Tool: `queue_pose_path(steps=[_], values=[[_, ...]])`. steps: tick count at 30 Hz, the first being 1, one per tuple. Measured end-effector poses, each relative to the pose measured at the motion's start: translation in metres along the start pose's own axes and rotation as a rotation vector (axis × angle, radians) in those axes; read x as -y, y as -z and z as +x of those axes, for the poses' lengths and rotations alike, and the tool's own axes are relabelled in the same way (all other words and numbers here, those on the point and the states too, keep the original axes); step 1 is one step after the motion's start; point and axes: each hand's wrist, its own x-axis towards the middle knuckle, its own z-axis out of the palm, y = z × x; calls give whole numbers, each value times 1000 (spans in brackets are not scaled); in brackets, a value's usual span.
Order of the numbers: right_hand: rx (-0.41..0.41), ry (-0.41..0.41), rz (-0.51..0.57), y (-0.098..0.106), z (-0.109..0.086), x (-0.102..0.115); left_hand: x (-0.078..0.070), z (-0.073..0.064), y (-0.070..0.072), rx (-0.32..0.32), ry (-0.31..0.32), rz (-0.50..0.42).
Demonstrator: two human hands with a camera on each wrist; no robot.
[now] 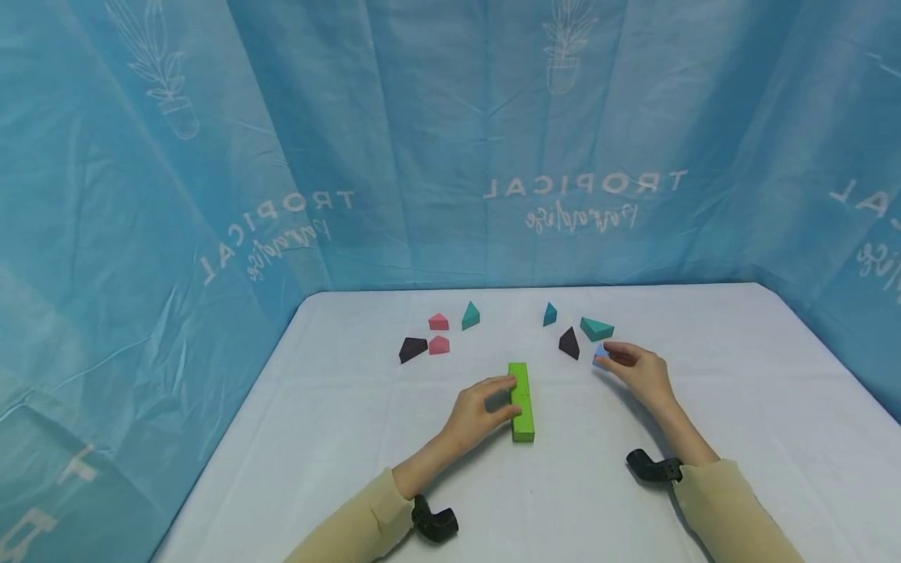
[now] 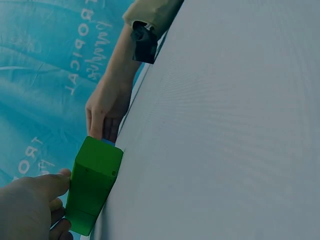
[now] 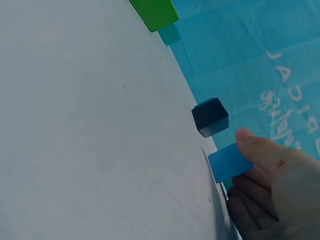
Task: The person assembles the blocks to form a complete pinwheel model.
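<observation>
at the near edge of the head view, two pale sleeves (image 1: 359,520) reached in over a white-covered tabletop (image 1: 535,500), a black wrist device (image 1: 436,524) showing at each cuff. the near green block (image 1: 523,424) lay in the middle of the tabletop, end to end with the far green block (image 1: 518,375), the two forming one straight bar. the left hand (image 1: 470,414) was at the bar's left side, its thumb touching the near block and its forefinger the far one, thumb and forefinger well apart. farther out and to the right, the right hand (image 1: 640,375) held a light blue block (image 3: 231,162), its fingers and thumb clamped on it; whether that block touched the tabletop, i could not tell. just beyond lay a black piece (image 1: 569,344) and a teal piece (image 1: 597,329). across on the left were another black piece (image 1: 413,349) and two pink pieces (image 1: 439,346), one behind the other. a second teal piece (image 1: 471,316) and a dark blue piece (image 1: 550,314) stood farther back. behind everything hung a blue curtain (image 1: 436,148) with white lettering.
</observation>
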Motion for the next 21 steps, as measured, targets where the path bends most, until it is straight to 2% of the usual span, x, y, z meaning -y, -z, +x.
queue_pose_path(steps=[9,13,21], values=[[-44,34,-40,-5,3,0,1,1,1,-7,-2,-5],[-42,19,-38,-5,5,1,2,1,1,-9,0,-7],[9,-155,93,17,9,12,2,0,-1,8,6,5]])
